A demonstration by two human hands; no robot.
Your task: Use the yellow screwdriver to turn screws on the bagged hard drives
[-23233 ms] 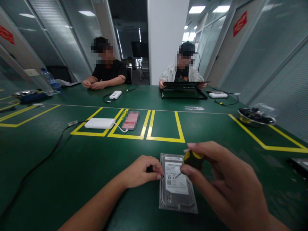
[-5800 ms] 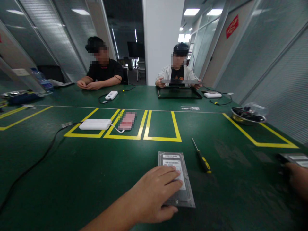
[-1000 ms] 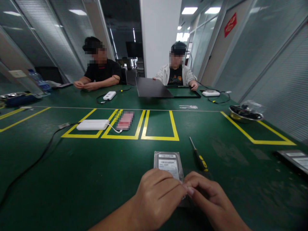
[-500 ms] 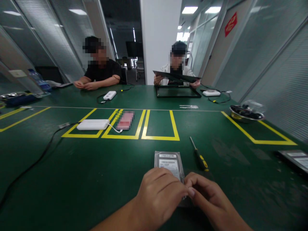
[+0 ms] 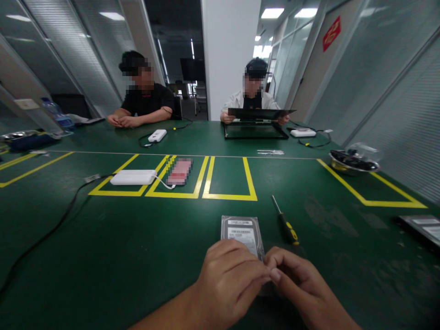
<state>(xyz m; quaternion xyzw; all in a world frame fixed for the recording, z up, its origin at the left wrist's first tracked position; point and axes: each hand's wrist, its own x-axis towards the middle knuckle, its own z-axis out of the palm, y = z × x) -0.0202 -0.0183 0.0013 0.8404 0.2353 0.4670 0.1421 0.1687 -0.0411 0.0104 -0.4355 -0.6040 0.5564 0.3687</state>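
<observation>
A silver hard drive [image 5: 242,228] with a white label lies flat on the green table [image 5: 113,247] in front of me. My left hand [image 5: 228,282] rests over its near half, fingers curled and pressed down on it. My right hand [image 5: 302,288] meets the left at the drive's right near edge, thumb and fingers pinched together; what they pinch is hidden. A screwdriver [image 5: 284,221] with a black and yellow handle lies on the table just right of the drive, untouched.
Yellow taped boxes [image 5: 229,179] lie beyond the drive, holding a white power bank [image 5: 133,177] and a phone. Another hard drive [image 5: 421,228] sits far right, a metal bowl [image 5: 352,162] behind it. Two people sit opposite; one holds a dark panel [image 5: 260,113].
My hands have barely shifted on the drive. The person opposite has moved the dark panel from lying forward on the table to held level above the frame.
</observation>
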